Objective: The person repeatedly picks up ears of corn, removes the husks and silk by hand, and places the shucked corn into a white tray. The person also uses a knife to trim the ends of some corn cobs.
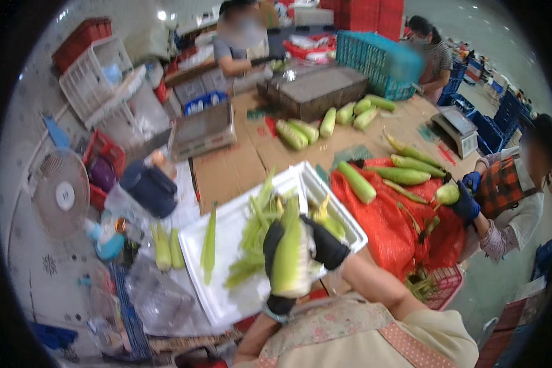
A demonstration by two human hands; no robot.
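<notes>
An ear of corn [290,257], still in green husk with paler stripes down its right side, stands out in front of me over a white foam box. My left hand [271,257], in a black glove, is wrapped around the ear's left side and lower end. The black-gloved right hand [329,244] has its fingers against the ear's upper right side; motion blurs them. Loose green husk leaves [253,244] lie in the white foam box [198,285] beneath. A partition splits off its right part, where more husked corn [326,218] shows yellowish tips.
Right of the box, corn ears [356,181] lie on a red mesh sack [386,230]; a co-worker's blue-gloved hand [467,202] holds one there. Further ears [296,133] rest on the cardboard-covered table [225,179]. Two pieces [168,248] sit left, near a fan [62,198].
</notes>
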